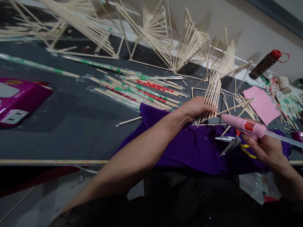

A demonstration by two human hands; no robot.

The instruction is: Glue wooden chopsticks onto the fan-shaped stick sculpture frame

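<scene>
My left hand pinches the lower part of a lattice of thin wooden sticks, its thumb pointing right across them. In my right hand is a pink glue gun, with a translucent glue stick out of its back and its nozzle close to the lattice's lower right edge. Beneath both hands lies a purple cloth. Open scissors with red and yellow on the handles rest on the cloth, just left of my right hand.
Several stick structures stand along the back. Wrapped chopsticks cover the middle of the dark table. A magenta device sits at left. At right are a pink sheet, a dark bottle and a paper cup.
</scene>
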